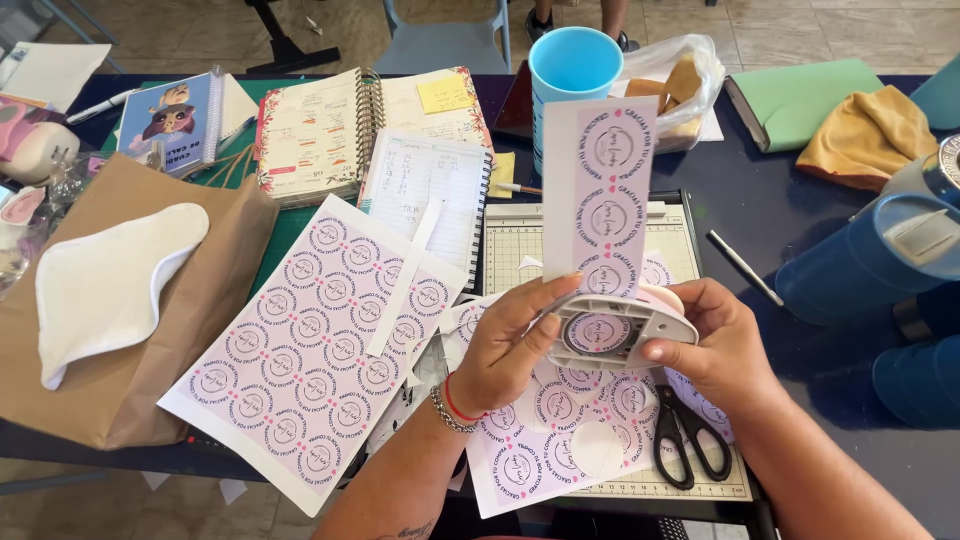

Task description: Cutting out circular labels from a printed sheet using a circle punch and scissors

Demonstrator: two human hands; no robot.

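Both hands, left hand (510, 345) and right hand (715, 350), are gripping the round punch (620, 328), lining up the sticker strip (605, 200); pressing squarely looks due next.

Both hands, left hand (510, 345) and right hand (715, 350), are raised over the paper trimmer (690, 255). The surface under them is covered: printed sticker sheets (300, 370), with black scissors (685, 440) just right of centre. Left side blocked by the brown paper bag (130, 370). Far side crowded: open spiral notebooks (400, 150) and a blue cup (573, 75). Right edge walled by a large blue jug (880, 250). Bare dark tabletop (760, 215) shows between trimmer and jug, crossed only by a thin pen (742, 265).
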